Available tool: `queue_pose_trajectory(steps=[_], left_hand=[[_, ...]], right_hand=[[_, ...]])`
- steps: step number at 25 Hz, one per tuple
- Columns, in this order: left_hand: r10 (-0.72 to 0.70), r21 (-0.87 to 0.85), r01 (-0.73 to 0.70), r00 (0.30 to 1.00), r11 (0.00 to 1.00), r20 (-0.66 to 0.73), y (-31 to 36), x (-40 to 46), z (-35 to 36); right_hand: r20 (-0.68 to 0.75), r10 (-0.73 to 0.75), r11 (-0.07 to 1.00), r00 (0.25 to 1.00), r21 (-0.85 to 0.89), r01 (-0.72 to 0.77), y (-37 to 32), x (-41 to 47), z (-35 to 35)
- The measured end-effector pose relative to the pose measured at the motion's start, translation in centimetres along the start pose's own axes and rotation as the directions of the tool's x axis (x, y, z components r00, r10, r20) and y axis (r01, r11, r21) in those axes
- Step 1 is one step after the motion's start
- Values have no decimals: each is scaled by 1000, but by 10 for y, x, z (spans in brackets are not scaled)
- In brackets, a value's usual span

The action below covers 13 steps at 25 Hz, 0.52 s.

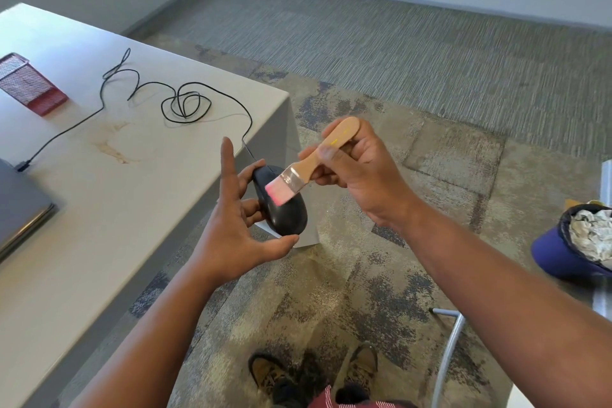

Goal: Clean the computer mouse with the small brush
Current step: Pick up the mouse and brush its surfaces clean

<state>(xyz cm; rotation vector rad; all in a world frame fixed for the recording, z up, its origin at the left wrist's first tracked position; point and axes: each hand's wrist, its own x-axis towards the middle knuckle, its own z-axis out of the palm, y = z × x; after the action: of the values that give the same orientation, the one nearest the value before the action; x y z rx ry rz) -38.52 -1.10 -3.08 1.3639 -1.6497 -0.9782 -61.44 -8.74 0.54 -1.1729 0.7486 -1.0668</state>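
The black computer mouse [281, 205] is held in the air just off the tabletop [132, 175] corner, the left hand [231, 228] cupping it, forefinger pointing up. The right hand [351, 172] pinches the wooden small brush [308, 169], pink bristles touching the mouse. Its cable [185, 103] loops across the tabletop.

The mouse [281, 205] I hold is plain glossy black, and the brush [311, 166] laid across it has pink bristles, a silvery metal band and a pale wooden handle marked with a smear of yellow. Left of the mouse, the table [99, 195] is off-white with a faint brownish stain, crossed by the thin black cable [185, 103]; farther left on it stand a red mesh holder [31, 84] and a grey laptop [20, 205]. Under the mouse the carpet [397, 76] is grey-green with fine streaks, mottled with darker blue-grey and tan patches, and to the mouse's right sits a purple-blue bin [556, 255] lined in black and filled with white crumpled paper.
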Motion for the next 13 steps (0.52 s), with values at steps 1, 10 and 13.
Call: queue_pose_trajectory(steps=[1, 10, 13], left_hand=[[-1, -19, 1, 1000, 1000, -9, 0, 0, 1], [-20, -82, 17, 999, 996, -43, -6, -3, -3], [-25, -74, 23, 1000, 997, -19, -6, 0, -1]], right_hand=[[14, 14, 1000, 1000, -17, -14, 2, -1, 0], [135, 92, 975, 987, -214, -62, 0, -7, -27], [139, -57, 997, 989, -48, 64, -9, -6, -14]])
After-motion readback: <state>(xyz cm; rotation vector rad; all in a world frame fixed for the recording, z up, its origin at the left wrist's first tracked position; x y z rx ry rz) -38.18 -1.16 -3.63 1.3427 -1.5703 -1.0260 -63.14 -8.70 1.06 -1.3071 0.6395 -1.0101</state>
